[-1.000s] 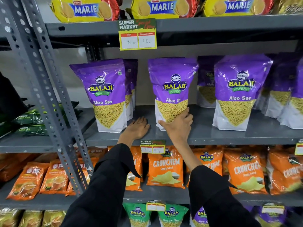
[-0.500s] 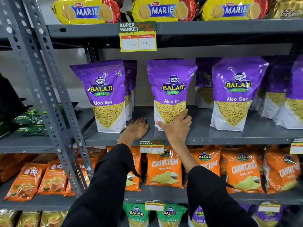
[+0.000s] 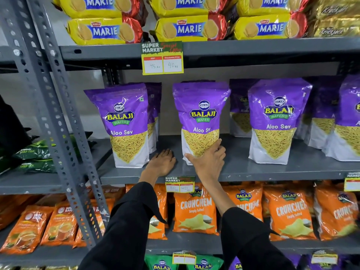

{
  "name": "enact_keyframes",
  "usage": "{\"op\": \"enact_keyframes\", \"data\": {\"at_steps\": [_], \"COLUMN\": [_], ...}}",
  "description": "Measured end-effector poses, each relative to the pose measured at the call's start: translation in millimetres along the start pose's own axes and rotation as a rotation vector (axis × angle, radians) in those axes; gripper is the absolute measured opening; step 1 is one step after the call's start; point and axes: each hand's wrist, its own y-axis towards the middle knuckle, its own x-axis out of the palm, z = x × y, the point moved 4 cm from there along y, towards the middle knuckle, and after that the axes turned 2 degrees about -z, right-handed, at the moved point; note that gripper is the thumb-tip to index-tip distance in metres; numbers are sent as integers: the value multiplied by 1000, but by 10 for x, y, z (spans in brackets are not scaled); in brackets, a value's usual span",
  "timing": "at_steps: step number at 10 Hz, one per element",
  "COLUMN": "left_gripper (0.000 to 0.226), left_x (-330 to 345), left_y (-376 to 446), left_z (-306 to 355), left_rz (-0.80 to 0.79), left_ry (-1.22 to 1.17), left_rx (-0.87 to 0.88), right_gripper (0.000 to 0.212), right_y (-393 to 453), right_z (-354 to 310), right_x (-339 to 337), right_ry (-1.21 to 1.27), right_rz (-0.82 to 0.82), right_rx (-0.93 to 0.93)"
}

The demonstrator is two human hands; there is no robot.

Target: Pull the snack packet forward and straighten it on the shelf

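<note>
Now her right hand (image 3: 208, 162) grips the middle Aloo Sev packet (image 3: 200, 121) near the shelf's (image 3: 272, 170) front edge, left hand (image 3: 161, 162) resting flat, loose; squaring its face likely follows.

Even, fairly bright indoor light fills the scene, probably from overhead, since each shelf (image 3: 253, 168) casts a soft shadow onto the row below it. Glare streaks the glossy tops of the purple packets (image 3: 200, 117) and the yellow biscuit wrappers (image 3: 187, 28). The centre is sharp, print legible. Toward the edges the wide lens bends the grey upright (image 3: 48, 114) and smears the far-right packs. The black sleeves (image 3: 124, 230) show almost no detail.
</note>
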Motion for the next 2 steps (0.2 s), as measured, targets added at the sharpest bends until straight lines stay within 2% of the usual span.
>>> {"op": "enact_keyframes", "data": {"at_steps": [1, 2], "left_gripper": [59, 61], "left_x": [-59, -159], "left_y": [-60, -193], "left_z": [10, 51], "left_rz": [69, 326], "left_ry": [-86, -105], "left_rx": [4, 32], "right_gripper": [142, 125], "right_y": [-26, -274], "right_z": [-13, 177], "right_x": [-60, -181], "right_ry": [48, 176], "right_rz": [-17, 109], "right_rx": [-3, -120]}}
